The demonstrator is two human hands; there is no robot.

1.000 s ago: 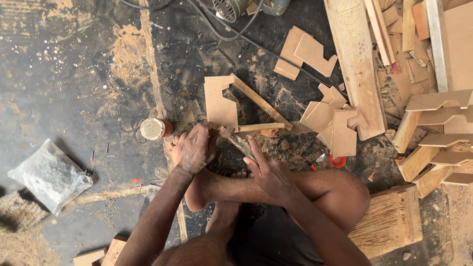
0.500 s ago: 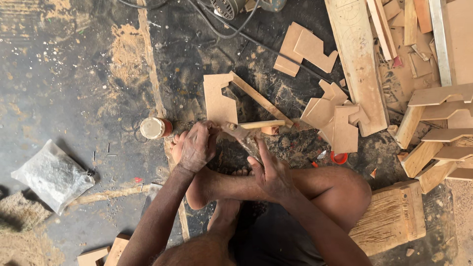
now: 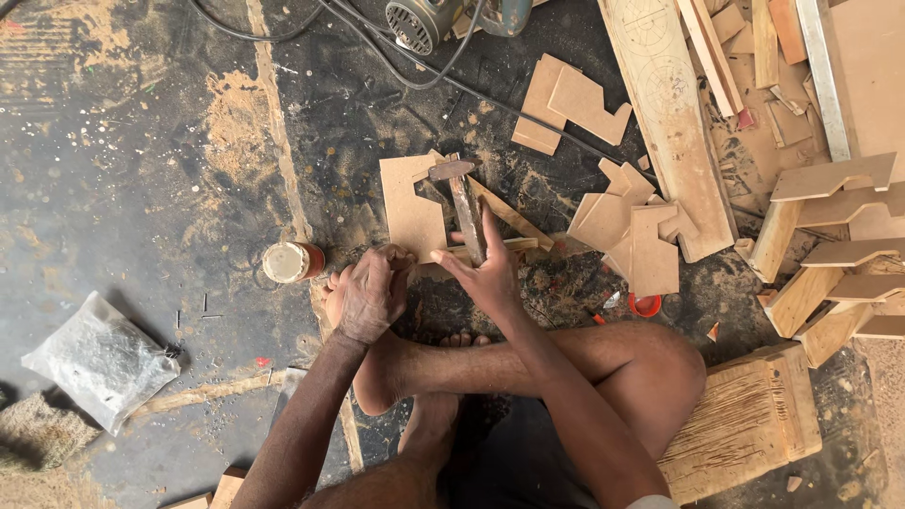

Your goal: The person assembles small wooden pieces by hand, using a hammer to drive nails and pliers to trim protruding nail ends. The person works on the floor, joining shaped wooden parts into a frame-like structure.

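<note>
Woodshop floor: sawdust point(image 3: 231, 123), cut boards point(image 3: 636, 236), power tool point(image 3: 424, 19) w/ cable.

Your hammer point(image 3: 464, 203) stands raised, rusty head up, dark handle in your right hand point(image 3: 485, 273). Your left hand point(image 3: 370, 294) pins the tan notched board point(image 3: 412, 209) flat on the floor.

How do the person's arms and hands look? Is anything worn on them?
Both forearms are bare, with no sleeves in view. The left hand and the right hand wear no gloves, and no ring, watch or bracelet shows. Pale dust seems to lie on the knuckles and fingers.
</note>
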